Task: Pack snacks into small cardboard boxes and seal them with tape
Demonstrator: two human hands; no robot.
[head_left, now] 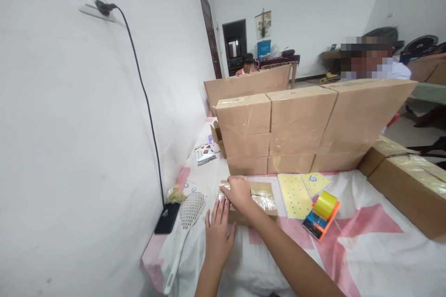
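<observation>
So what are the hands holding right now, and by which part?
Nothing is lifted. The right hand presses flat on the small taped box at its left top edge; the left hand steadies its near left side.

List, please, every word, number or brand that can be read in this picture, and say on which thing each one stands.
No text can be read.
Small box under the right hand, left hand beside it: only shiny tape, no print.
Tape dispenser: colours only, no legible label.
Yellow sheet: dots and a small blue mark, too small to read.
Booklets: patterned, too blurred.
Wall poster: too far to read.
</observation>
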